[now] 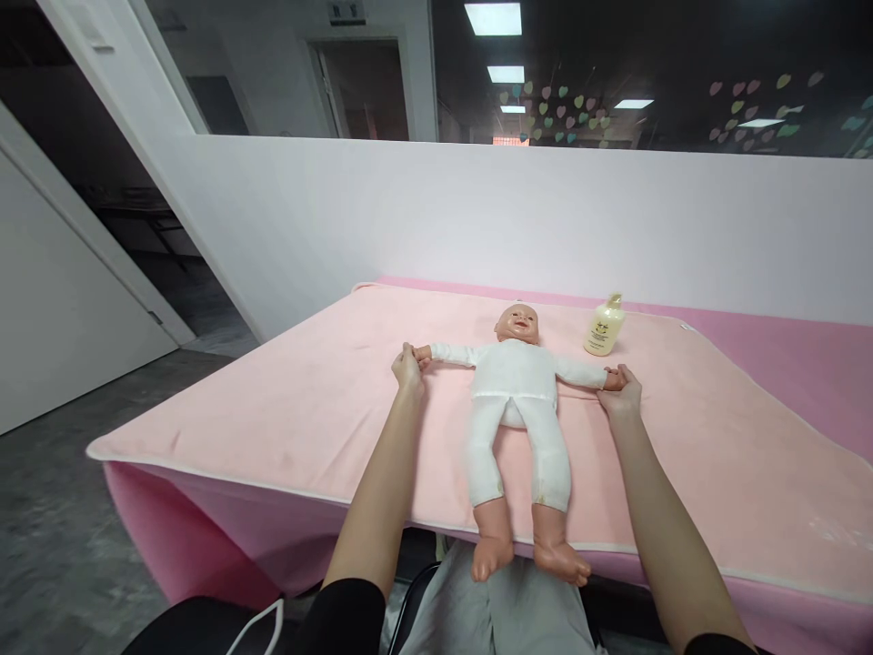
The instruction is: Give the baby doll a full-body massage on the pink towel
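A baby doll in a white cloth suit lies on its back on the pink blanket. Its head points away from me, and its bare feet reach over the near table edge. Both doll arms are stretched out sideways. My left hand is closed around the doll's hand on the left side. On the right side, my right hand grips the doll's other hand. Just beyond my right hand stands a pale yellow pump bottle, upright on the blanket.
Beneath the blanket a darker pink cloth covers the table and hangs down at the left. A white wall with a window above runs behind the table. Black chair parts are below at the near left.
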